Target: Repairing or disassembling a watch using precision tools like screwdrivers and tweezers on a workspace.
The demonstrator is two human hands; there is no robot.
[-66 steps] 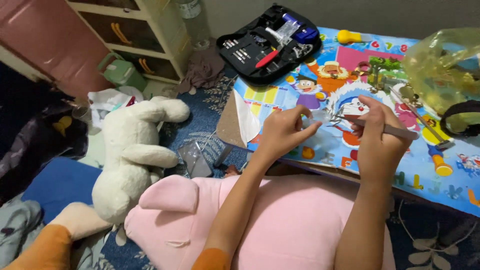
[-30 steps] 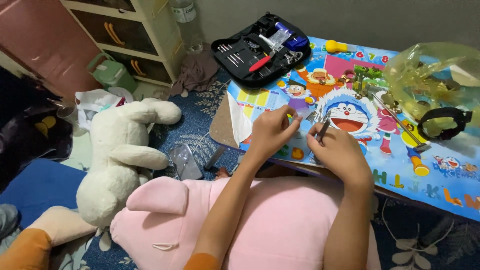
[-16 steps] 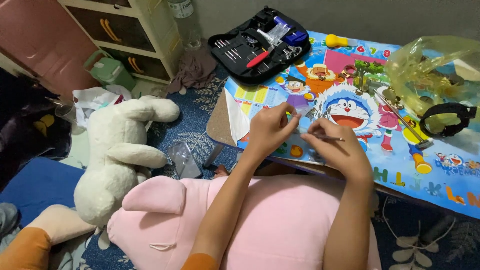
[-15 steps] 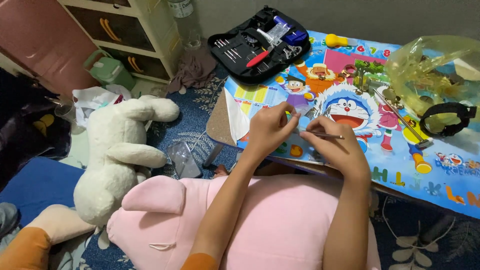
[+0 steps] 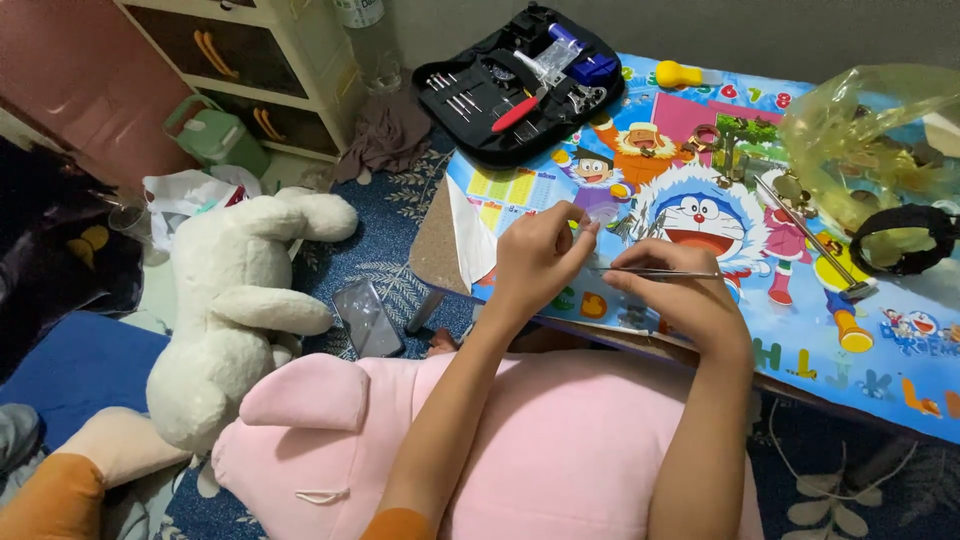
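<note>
Holding a thin metal tool like tweezers (image 5: 655, 271), the right hand (image 5: 680, 300) pinches it tight between thumb and fingers, and the tool lies almost flat with its tip pointing left. The left hand (image 5: 540, 255) is closed too, and its fingertips press together on something very small, too small to tell what it is. Both hands meet just above the near edge of the low table (image 5: 900, 380), maybe so the tiny thing stays over a firm top. The tool tip comes right up to the left fingertips, so the two hands seem to work on the same little piece. A bright cartoon sheet (image 5: 700, 210) covers the table top, and small bits show up well on it. A big pink plush toy (image 5: 560, 450) lies under both arms like a soft pillow, and the arms lean over it. A white plush rabbit (image 5: 235, 330) sits on the floor to the left, well apart from the hands. At the far edge of the table a black tool case (image 5: 520, 85) lies open, so the things in it are easy to reach. Inside are thin metal picks in a row, a red-handled tool and some blue parts. A yellow plastic bag (image 5: 870, 140) sits on the right side of the table, and a few small things show through it, but they are too blurry to name. A black strap ring (image 5: 905, 240) rests next to the bag.
</note>
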